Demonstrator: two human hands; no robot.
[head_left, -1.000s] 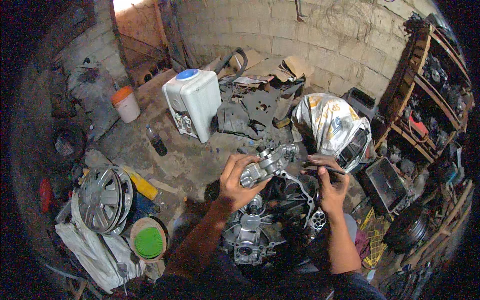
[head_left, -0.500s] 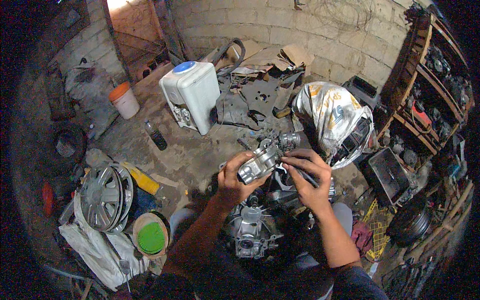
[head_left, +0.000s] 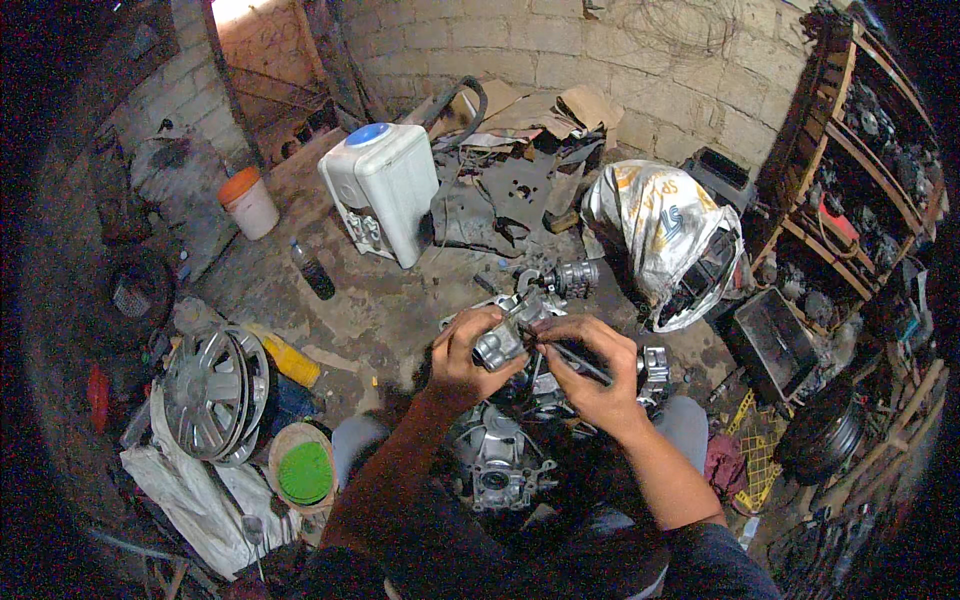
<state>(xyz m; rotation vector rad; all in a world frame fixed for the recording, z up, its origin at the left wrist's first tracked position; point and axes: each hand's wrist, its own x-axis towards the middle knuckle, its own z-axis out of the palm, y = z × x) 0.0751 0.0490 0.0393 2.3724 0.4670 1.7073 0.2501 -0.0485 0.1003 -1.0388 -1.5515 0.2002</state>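
My left hand (head_left: 462,362) is wrapped round a silver cast-metal housing (head_left: 501,346), held above the floor in front of me. Against its right side, my right hand (head_left: 603,378) pinches a slim dark rod-like tool (head_left: 584,363); its tip is hidden by the fingers and the housing. Below my hands, between my knees, lies a larger silver metal casting (head_left: 498,462) with a round opening. Just beyond the hands sits a ribbed cylindrical metal part (head_left: 576,279). Another shiny metal part (head_left: 654,366) is right of my right hand.
Farther off stands a white plastic tank (head_left: 390,195) with a blue lid. A white sack (head_left: 650,225) holding dark parts is at the right, before a wooden shelf (head_left: 850,190). Leftward are wheel covers (head_left: 205,395), a green-topped container (head_left: 304,472), a bottle (head_left: 313,272) and a bucket (head_left: 248,205).
Both hands stay close together; the right hand has moved left and slightly down with the tool. The housing has turned in my left hand.
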